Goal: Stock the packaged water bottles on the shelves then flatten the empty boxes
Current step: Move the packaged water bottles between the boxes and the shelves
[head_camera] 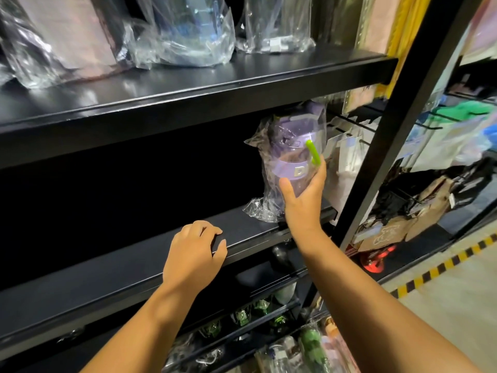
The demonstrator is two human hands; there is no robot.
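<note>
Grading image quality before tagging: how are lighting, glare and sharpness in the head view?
Head view: the recess above the middle shelf is nearly black; glare streaks the plastic bags on the top shelf; hanging goods at the right edge are smeared; the wide angle slants the upright post; the purple bottle, left hand and right hand read fairly sharp.

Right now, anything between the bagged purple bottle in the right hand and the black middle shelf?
Nothing visible. The purple water bottle in a clear plastic bag, held by the right hand, is over the right end of the black metal middle shelf; the left hand holds its front edge, apart.
</note>
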